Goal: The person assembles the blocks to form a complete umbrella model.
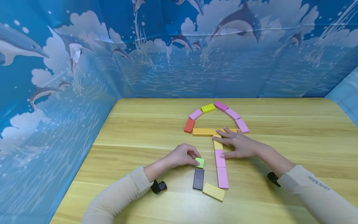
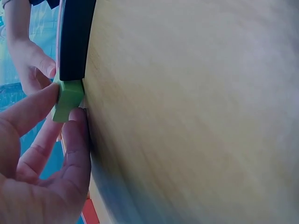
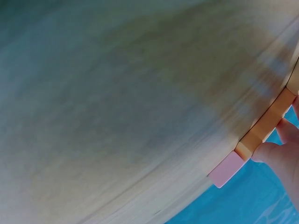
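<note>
My left hand [image 1: 183, 155] pinches a small green block [image 1: 199, 163] between thumb and fingers, at the far end of a black block [image 1: 198, 179]. Seen in the left wrist view, the green block [image 2: 70, 95] meets the black block's end. With fingers spread, my right hand [image 1: 240, 143] rests over the orange blocks [image 1: 204, 132] and the pale yellow block [image 1: 218, 144] at the top of a straight column. Its thumb touches the upper pink block [image 1: 219, 159] of that column. In the right wrist view, its fingertips lie along an orange block [image 3: 266, 122].
An arch of blocks stands beyond the orange row, with a red block [image 1: 189, 126], a bright yellow block [image 1: 208, 108] and several pink ones [image 1: 232, 114]. Nearer me lies a slanted pale yellow block [image 1: 213, 191]. A dolphin-print sheet [image 1: 179, 62] borders the wooden table [image 1: 134, 130].
</note>
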`<state>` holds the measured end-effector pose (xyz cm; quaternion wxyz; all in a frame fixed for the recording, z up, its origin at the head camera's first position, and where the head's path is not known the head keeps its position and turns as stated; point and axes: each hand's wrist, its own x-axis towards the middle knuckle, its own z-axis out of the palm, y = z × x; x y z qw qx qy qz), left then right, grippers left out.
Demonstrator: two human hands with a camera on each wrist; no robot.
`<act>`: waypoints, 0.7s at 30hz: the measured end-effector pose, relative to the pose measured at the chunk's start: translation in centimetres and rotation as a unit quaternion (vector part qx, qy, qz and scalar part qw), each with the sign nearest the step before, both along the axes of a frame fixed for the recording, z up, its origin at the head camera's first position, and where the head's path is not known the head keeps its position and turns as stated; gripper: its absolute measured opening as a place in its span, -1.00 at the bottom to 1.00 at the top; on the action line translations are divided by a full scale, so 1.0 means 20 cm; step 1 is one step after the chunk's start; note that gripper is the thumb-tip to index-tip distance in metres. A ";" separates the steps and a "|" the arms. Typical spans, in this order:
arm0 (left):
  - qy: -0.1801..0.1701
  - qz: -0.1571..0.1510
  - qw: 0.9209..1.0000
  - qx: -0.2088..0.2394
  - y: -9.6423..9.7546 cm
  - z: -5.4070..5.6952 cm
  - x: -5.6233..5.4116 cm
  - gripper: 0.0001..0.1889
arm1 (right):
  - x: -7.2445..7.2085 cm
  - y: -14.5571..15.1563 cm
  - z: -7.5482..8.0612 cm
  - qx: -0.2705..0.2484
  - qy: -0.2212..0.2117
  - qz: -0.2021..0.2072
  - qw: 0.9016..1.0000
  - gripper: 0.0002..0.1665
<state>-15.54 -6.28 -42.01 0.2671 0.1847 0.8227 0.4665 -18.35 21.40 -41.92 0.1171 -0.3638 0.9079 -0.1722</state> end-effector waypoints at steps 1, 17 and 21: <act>0.002 0.001 1.000 0.000 0.00 0.00 0.00 -0.84 | 0.00 0.00 0.00 0.000 0.001 0.000 1.000 -0.14; 0.028 -0.004 1.000 0.002 -0.05 -0.01 0.00 -0.79 | 0.02 -0.01 0.01 0.028 0.028 0.009 0.999 -0.14; 0.126 -0.009 0.992 -0.024 -0.16 0.03 -0.04 -0.74 | 0.02 -0.01 0.01 0.043 0.050 0.019 0.998 -0.15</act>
